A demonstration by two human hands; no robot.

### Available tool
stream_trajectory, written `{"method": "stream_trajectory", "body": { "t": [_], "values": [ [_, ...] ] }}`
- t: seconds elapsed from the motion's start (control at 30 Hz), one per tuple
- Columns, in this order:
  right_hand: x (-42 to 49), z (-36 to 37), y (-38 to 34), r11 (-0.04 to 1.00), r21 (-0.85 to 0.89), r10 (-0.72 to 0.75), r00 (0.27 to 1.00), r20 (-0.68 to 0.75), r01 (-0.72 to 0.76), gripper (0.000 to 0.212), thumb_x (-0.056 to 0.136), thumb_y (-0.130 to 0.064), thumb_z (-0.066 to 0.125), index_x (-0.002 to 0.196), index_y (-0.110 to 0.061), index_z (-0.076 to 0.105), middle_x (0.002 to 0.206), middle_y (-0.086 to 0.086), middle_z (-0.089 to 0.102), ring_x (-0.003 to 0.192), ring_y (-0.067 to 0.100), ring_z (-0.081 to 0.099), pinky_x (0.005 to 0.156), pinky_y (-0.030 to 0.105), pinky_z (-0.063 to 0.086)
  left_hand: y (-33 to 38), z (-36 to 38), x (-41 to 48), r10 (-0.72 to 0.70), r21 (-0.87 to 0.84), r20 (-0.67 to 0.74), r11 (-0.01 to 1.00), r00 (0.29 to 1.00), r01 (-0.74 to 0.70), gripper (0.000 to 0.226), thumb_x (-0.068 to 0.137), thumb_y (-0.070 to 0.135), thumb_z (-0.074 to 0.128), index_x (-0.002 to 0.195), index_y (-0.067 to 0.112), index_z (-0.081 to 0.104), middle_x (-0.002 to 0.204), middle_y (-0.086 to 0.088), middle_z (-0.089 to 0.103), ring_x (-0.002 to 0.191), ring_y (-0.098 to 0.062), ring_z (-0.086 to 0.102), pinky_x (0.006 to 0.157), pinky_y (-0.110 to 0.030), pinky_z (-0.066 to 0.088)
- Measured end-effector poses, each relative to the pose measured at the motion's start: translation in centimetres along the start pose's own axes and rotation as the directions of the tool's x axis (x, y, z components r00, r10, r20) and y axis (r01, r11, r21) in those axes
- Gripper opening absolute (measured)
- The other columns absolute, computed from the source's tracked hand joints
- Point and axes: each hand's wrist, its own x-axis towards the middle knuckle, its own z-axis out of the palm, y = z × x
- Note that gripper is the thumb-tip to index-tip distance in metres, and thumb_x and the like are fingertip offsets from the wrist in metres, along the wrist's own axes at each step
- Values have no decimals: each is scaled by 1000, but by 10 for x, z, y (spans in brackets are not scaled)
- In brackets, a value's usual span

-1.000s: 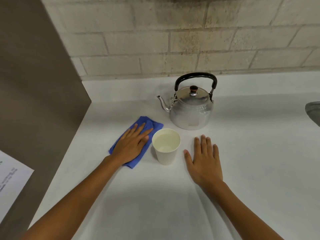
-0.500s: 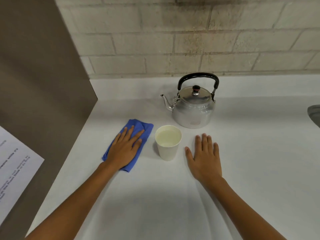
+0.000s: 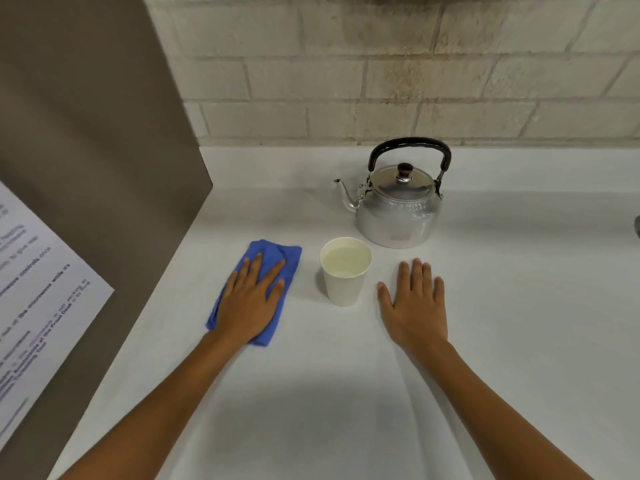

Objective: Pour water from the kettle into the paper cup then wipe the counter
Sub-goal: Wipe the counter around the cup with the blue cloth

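Observation:
A white paper cup [image 3: 344, 289] holding water stands upright on the white counter [image 3: 346, 393]. Behind it and slightly to the right sits a silver kettle [image 3: 398, 216] with a black handle, its lid on and its spout pointing left. Left of the cup lies a folded blue cloth [image 3: 278, 252]. My left hand [image 3: 251, 303] presses flat on the cloth, fingers spread. My right hand [image 3: 414, 306] rests palm down on the bare counter to the right of the cup, touching neither cup nor kettle.
A brown panel [image 3: 86, 133] walls off the counter's left side, with a printed paper sheet [image 3: 34, 289] on it. A brick wall [image 3: 381, 81] runs along the back. A grey metal edge [image 3: 637, 226] shows at the far right.
My left hand has slid the blue cloth leftward, away from the cup it was beside. The right hand, cup and kettle have stayed put; the view has shifted slightly.

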Motion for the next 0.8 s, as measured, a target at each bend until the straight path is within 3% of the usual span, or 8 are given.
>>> {"method": "stream_trajectory", "body": {
  "t": [0.13, 0.37, 0.5, 0.63, 0.8],
  "values": [
    [-1, 1, -1, 1000, -13, -7, 1000, 2, 7, 68, 94, -50, 15, 146, -7, 7, 157, 16, 8, 145, 30, 3, 119, 47, 6, 32, -3, 24, -124, -16, 23, 992, 992, 124, 49, 97, 41, 17, 144, 30, 9, 157, -8, 0, 143, -29, -5, 117, -42, -3],
    [1, 0, 1, 1000, -9, -19, 1000, -12, 19, 67, 94, -49, 18, 145, -6, 11, 156, 18, 12, 145, 32, 6, 119, 48, 8, 16, 10, -69, 101, -90, -73, 990, 992, -107, 46, 97, 38, 20, 137, 40, -3, 154, 7, -3, 141, -9, -10, 112, -25, -10],
    [0, 2, 2, 1000, -9, -22, 1000, 10, 22, 68, 94, -49, 16, 146, -6, 8, 157, 17, 8, 145, 31, 3, 119, 47, 5, -21, -11, -59, -96, -82, -49, 992, 994, 92, 47, 98, 35, 23, 143, 33, 10, 156, -3, 5, 144, -19, 0, 117, -33, 0],
    [0, 2, 2, 999, -26, -18, 1000, 17, 19, 68, 95, -49, 15, 146, -5, 6, 157, 18, 7, 145, 31, 2, 119, 48, 5, 7, -10, -39, -222, 25, -49, 974, 974, 224, 48, 98, 34, 20, 145, 27, 10, 156, -12, 5, 143, -31, 0, 116, -42, 1],
    [-1, 2, 2, 999, -26, -28, 1000, 11, 28, 68, 95, -49, 16, 146, -5, 7, 157, 19, 8, 145, 32, 4, 119, 48, 6, 30, 11, -101, -1, -14, -64, 1000, 998, 0, 47, 97, 41, 19, 141, 38, 4, 156, 2, -1, 144, -19, -5, 114, -31, -8]
  ]
}}
